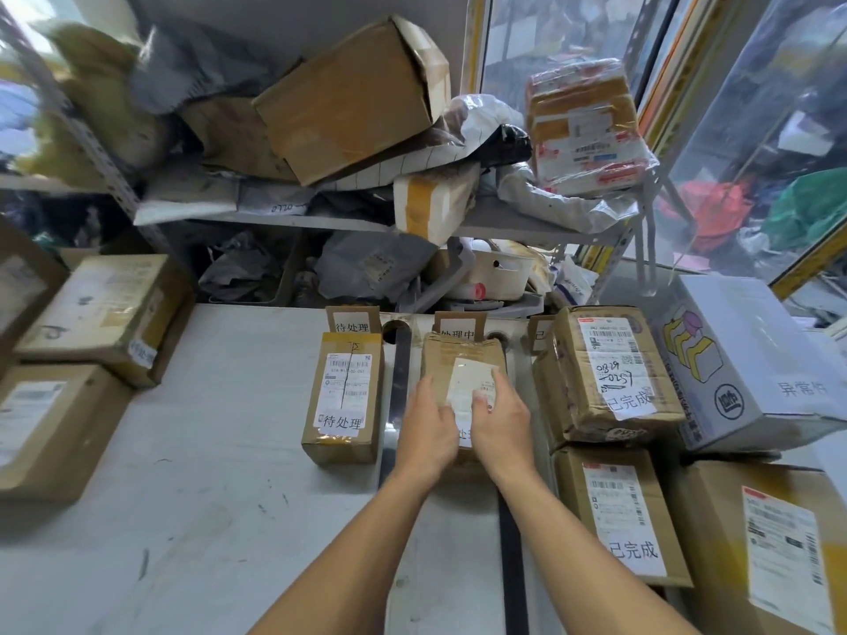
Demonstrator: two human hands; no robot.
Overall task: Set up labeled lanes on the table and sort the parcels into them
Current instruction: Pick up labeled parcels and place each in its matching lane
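middle parcel: brown, flat, at table's 12 o'clock, under both hands
left parcel: upright-labelled box, at its 9 o'clock

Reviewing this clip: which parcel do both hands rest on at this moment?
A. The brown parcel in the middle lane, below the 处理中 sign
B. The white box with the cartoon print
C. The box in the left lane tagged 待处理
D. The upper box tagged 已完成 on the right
A: the left hand and right hand both lie on the brown parcel in the middle lane, below the 处理中 sign.
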